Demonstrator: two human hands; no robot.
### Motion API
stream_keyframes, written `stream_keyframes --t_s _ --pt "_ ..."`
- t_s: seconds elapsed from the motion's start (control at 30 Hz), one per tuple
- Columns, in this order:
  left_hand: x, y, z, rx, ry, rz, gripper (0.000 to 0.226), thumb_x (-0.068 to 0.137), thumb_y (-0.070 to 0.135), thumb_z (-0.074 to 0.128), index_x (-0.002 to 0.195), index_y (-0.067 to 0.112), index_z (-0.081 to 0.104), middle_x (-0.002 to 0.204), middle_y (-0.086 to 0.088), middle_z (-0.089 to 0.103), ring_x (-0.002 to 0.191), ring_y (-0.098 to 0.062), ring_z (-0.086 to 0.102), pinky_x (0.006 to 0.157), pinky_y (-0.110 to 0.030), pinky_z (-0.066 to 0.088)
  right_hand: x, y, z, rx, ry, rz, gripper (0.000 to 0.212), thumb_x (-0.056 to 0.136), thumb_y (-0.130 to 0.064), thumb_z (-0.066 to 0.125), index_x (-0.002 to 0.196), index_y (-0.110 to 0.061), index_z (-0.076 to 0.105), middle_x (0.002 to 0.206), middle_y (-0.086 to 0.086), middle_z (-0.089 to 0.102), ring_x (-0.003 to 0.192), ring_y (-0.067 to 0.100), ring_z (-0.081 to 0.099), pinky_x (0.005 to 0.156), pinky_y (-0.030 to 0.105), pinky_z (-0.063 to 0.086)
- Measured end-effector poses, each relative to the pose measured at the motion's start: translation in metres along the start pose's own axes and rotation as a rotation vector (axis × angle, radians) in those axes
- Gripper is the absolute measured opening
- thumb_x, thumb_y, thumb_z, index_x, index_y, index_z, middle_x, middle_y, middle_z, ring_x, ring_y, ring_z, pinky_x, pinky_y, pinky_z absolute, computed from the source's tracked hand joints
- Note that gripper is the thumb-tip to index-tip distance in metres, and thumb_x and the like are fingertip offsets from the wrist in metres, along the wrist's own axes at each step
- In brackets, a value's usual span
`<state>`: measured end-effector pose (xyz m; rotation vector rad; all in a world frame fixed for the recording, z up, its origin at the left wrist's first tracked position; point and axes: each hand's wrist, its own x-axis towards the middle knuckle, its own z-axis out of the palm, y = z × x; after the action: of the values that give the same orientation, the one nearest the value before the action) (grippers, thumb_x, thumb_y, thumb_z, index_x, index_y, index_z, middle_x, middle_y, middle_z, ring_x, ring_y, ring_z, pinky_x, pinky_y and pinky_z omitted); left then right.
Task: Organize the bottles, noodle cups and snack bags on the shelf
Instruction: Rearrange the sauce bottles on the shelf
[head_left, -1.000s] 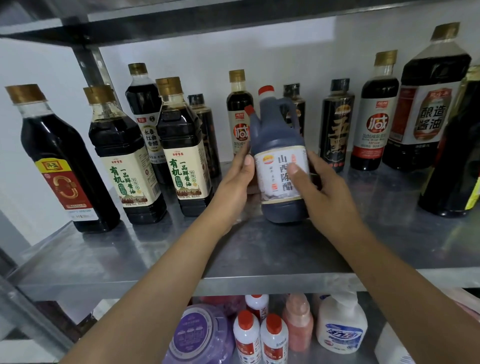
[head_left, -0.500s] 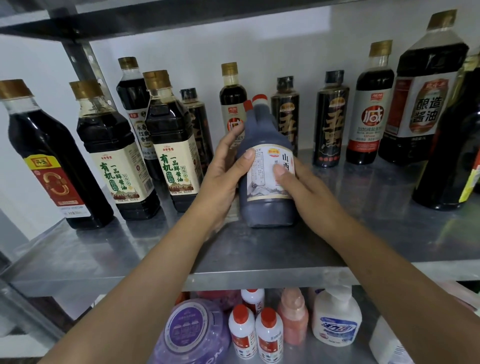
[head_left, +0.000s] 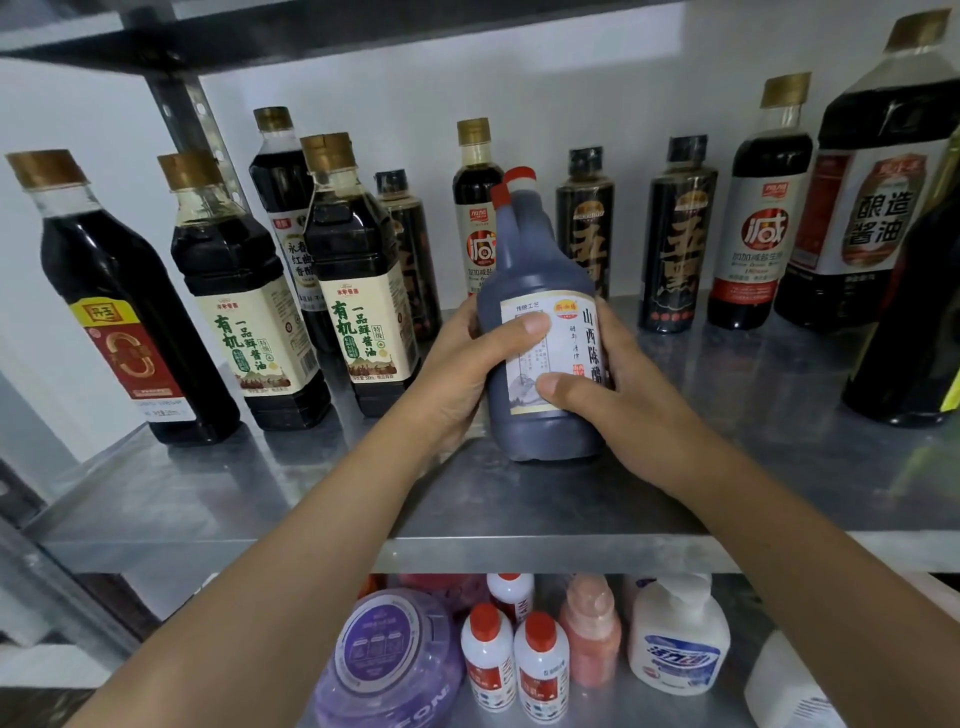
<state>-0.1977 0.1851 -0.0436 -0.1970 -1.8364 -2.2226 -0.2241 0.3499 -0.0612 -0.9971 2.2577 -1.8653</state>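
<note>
The vinegar jug stands mid-front on the steel shelf, between the left hand and right hand. Two soy sauce bottles stand to its left, slim bottles behind it, and a hand-soap bottle on the level below.

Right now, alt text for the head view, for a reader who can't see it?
A left hand and right hand grip a dark red-capped jug by its white label, at the middle of a steel shelf. Dark sauce bottles stand beside and behind it; cleaning bottles sit on the level below.
</note>
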Motion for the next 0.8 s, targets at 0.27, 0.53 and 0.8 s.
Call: stream_keyframes --t_s 0.27,0.53,0.8 --pt "-0.0001 0.0009 -0.0036 0.050 0.020 0.051 0.046 0.073 0.012 0.072 0.117 0.001 0.064 0.103 -0.017 0.074 0.092 -0.028 0.072 0.079 -0.036 0.060 -0.0021 0.0003 -0.0002 0.011 -0.020 -0.073 0.083 0.078 -0.032 0.068 0.152 -0.038 0.029 0.126 -0.018 0.063 0.116 0.000 0.060 0.102 0.032 0.049" --pt "-0.0028 0.0009 -0.0042 0.054 0.006 0.053 0.034 0.075 0.011 0.070 0.108 0.007 0.067 0.097 -0.012 0.076 0.088 -0.024 0.073 0.075 -0.032 0.059 -0.0010 0.0021 0.0000 0.013 -0.034 -0.084 0.083 0.079 -0.032 0.067 0.152 -0.039 0.027 0.126 -0.020 0.062 0.115 -0.004 0.060 0.093 0.021 0.049" --pt "-0.0036 -0.0015 -0.0062 0.076 0.009 0.063 0.038 0.077 0.016 0.071 0.113 0.008 0.066 0.105 -0.015 0.075 0.097 -0.028 0.072 0.085 -0.038 0.059 -0.0029 0.0026 -0.0021 0.016 -0.042 -0.090 0.073 0.092 -0.012 0.067 0.145 -0.045 0.030 0.122 -0.023 0.063 0.112 -0.007 0.060 0.085 0.011 0.050"
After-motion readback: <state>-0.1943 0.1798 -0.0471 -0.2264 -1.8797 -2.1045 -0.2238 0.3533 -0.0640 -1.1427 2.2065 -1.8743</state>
